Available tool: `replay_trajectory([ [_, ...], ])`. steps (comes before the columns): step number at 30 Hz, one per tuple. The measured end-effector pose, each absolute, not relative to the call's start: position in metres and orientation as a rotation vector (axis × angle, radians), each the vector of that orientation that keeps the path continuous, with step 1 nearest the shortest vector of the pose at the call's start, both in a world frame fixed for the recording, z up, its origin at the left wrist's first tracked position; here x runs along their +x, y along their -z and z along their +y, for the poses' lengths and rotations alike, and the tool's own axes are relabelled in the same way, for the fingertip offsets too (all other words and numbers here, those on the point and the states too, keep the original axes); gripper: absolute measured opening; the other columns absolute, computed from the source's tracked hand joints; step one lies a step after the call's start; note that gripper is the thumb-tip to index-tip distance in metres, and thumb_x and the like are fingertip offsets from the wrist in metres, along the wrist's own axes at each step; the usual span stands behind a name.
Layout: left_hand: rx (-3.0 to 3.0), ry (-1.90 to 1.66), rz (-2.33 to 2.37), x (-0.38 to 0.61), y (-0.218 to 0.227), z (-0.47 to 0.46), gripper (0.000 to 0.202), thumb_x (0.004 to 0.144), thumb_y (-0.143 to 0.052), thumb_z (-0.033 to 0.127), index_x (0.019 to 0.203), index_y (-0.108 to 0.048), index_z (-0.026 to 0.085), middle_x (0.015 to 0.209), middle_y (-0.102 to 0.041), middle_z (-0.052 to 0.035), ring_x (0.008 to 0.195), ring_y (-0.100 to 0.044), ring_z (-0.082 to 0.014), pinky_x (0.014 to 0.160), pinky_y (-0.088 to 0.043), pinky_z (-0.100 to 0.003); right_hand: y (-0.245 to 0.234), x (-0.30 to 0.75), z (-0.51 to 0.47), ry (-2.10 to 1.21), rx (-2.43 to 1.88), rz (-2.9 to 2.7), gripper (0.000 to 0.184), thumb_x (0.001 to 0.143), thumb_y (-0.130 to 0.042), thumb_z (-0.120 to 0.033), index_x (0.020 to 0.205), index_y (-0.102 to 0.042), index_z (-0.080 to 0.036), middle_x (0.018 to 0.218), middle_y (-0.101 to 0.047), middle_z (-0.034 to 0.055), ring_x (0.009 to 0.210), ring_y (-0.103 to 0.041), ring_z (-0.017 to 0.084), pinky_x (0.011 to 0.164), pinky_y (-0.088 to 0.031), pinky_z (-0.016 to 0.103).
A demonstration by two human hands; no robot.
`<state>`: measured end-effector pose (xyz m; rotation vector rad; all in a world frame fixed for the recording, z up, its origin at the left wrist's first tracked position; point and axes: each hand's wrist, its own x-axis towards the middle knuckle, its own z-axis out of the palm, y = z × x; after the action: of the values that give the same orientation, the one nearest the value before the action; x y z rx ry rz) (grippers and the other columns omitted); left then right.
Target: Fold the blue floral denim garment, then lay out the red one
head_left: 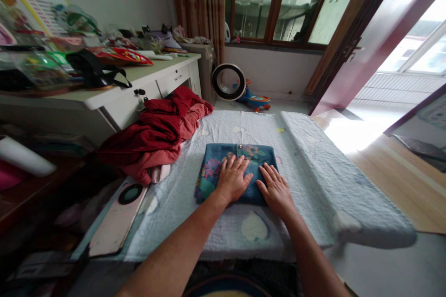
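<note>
A folded blue garment with a floral print [251, 154] lies in the middle of a pale quilted blanket [313, 167]. My left hand [232, 179] rests flat on the garment's left half, fingers stretched out and pointing away from me. My right hand [276, 187] lies flat on its right near corner, fingers spread. Neither hand holds anything.
A heap of red clothes [156, 137] sits at the blanket's left edge. Behind it stands a cluttered white desk [153, 79]. A ring-shaped fan [229, 82] and a toy [257, 100] are on the floor by the window wall. An open door [365, 41] is at right.
</note>
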<state>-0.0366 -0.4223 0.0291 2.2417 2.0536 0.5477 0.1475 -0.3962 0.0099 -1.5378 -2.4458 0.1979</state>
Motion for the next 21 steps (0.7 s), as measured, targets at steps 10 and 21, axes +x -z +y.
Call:
replay_trajectory([
  [10, 2.218, -0.595, 2.022, -0.037, -0.026, -0.422, 0.051, 0.097, -0.04, 0.047, 0.143, -0.045, 0.025, 0.154, -0.039, -0.0041, 0.143, -0.029, -0.0323, 0.117, -0.021, -0.058, -0.031, 0.133, -0.376, -0.184, -1.491, -2.29, 0.045, 0.092, -0.041, -0.029, 0.134, -0.054, -0.018, 0.149, -0.044, 0.0105, 0.144, -0.029, 0.027, 0.118, -0.019, 0.053],
  [21, 2.205, -0.599, 2.032, -0.039, -0.026, -0.425, 0.052, 0.099, -0.036, 0.045, 0.145, -0.041, 0.022, 0.154, -0.039, -0.0071, 0.143, -0.031, -0.0271, 0.118, -0.023, -0.052, -0.007, 0.103, -0.368, -0.286, -1.309, -2.366, 0.046, 0.096, -0.036, -0.022, 0.139, -0.051, -0.02, 0.15, -0.044, 0.0069, 0.142, -0.034, 0.023, 0.115, -0.029, 0.044],
])
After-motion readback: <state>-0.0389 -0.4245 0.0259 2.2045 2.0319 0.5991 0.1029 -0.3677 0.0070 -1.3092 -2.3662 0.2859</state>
